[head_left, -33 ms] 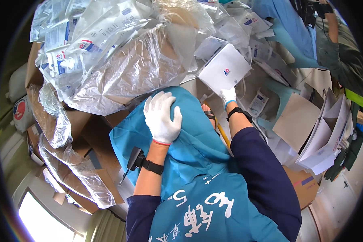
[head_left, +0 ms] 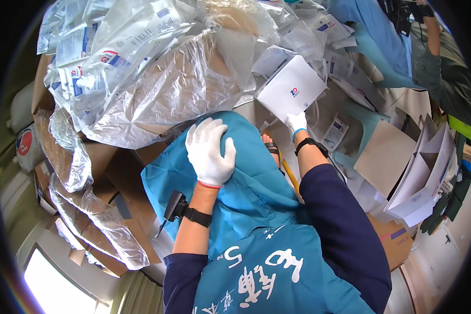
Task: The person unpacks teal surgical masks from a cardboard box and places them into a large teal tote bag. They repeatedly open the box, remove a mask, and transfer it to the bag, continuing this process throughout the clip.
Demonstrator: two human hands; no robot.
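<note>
Cluttered cardboard boxes (head_left: 125, 172) fill the left and middle of the scene, brown and creased, draped with clear, crinkled plastic sheeting (head_left: 167, 89) that shines where light hits it. Far left, flat sealed packets (head_left: 83, 47) in white and clear film lie heaped on the plastic. More such packets (head_left: 345, 68) are scattered at the far right, beside folded white card sheets (head_left: 424, 172) standing on edge. Another person's arm in a dark green sleeve (head_left: 445, 68) shows at the far right.

A soft teal cloth (head_left: 256, 188), matte and loosely wrinkled, bulges up in the near middle, running down toward the person's chest, where it carries white printed marks.

The left hand (head_left: 210, 152), in a white knit glove with a red cuff line, lies palm down on top of the cloth's hump, fingers spread slightly and curved over it, pressing rather than pinching. Its bare forearm comes up from the near edge, with a black strap and small black device (head_left: 186, 210) on the wrist.

The right hand (head_left: 297, 123), also white-gloved, reaches farther out, the arm in a navy sleeve with a black wristband. Its fingers are closed on the near corner of a flat, square white box (head_left: 290, 86), held tilted above the clutter, just beyond the cloth.
</note>
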